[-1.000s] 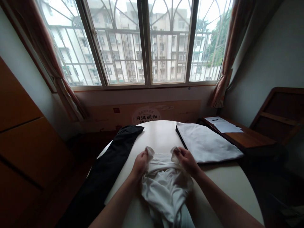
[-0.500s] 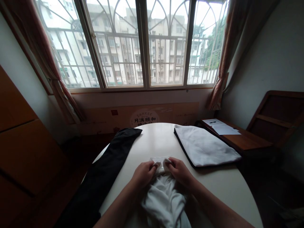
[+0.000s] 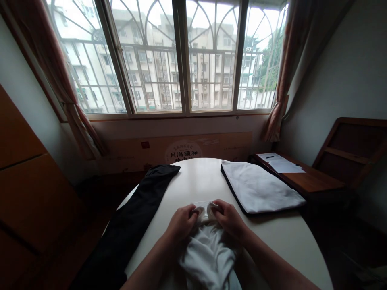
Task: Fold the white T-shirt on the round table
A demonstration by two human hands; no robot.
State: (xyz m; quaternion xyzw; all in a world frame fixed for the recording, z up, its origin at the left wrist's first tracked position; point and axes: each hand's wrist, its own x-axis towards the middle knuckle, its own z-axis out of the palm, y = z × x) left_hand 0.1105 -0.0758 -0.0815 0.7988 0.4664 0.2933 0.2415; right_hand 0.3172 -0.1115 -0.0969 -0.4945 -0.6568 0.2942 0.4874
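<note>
Cloth [image 3: 208, 257], white and crumpled in soft, loose folds, is bunched over the near part of the table [image 3: 290, 241]. Just beyond, the left hand [image 3: 183, 220] and right hand [image 3: 229, 218] have their fingers clamped on its gathered far edge, the two side by side, slightly apart. Black fabric [image 3: 136, 221] lies to the left; folded white fabric [image 3: 261, 188] rests on a black layer [image 3: 235, 195] to the right.

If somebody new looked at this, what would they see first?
Probably the big, bright window filling most of the top. Next, perhaps the crumpled white cloth at the bottom middle, held by the left hand and right hand. Black cloth lies on the left of the white table, with a flat pile, white over black, on the right.
</note>
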